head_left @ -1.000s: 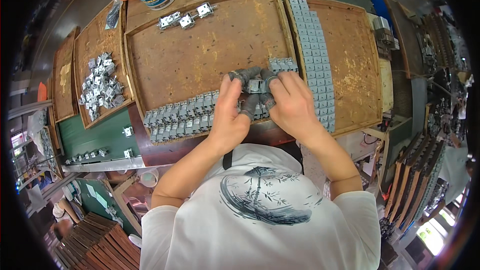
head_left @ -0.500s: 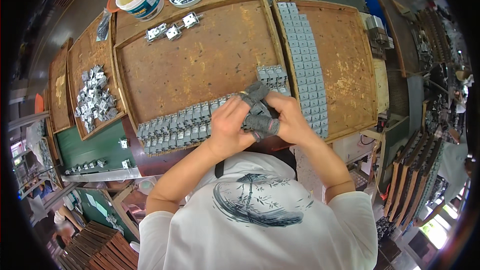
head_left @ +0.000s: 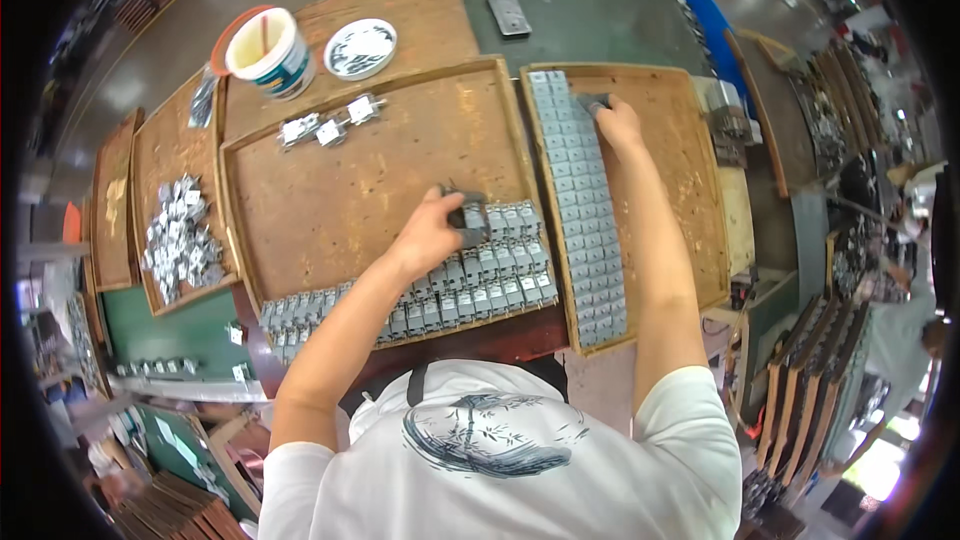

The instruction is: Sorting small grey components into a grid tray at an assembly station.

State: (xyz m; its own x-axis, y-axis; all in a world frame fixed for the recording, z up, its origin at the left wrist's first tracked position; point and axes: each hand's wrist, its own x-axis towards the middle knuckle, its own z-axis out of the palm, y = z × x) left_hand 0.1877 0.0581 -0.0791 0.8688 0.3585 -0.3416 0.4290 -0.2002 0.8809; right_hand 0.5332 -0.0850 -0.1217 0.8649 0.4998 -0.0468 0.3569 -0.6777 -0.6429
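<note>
Grey wraps cover several fingertips on both hands. My left hand (head_left: 436, 228) is closed around a small grey metal part (head_left: 473, 216) at the left end of a short row in the middle wooden tray (head_left: 380, 175). Below it, longer rows of similar grey metal parts (head_left: 430, 315) run along the tray's near edge. My right hand (head_left: 618, 122) reaches into the right wooden tray (head_left: 680, 180), at the far end of the columns of grey blocks (head_left: 582, 210). Its fingers are pinched together, and what is between them is hidden.
Three loose metal parts (head_left: 330, 130) lie at the middle tray's far side. Beyond stand a white bucket (head_left: 268, 55) and a round white dish (head_left: 360, 48) of small dark pieces. A left tray holds a heap of metal parts (head_left: 182, 240). A phone-like grey object (head_left: 509, 14) lies far back.
My hands were together over the middle tray's near right corner. Now they are apart: the right has moved far into the right tray, the left to the short row's end. The view has shifted.
</note>
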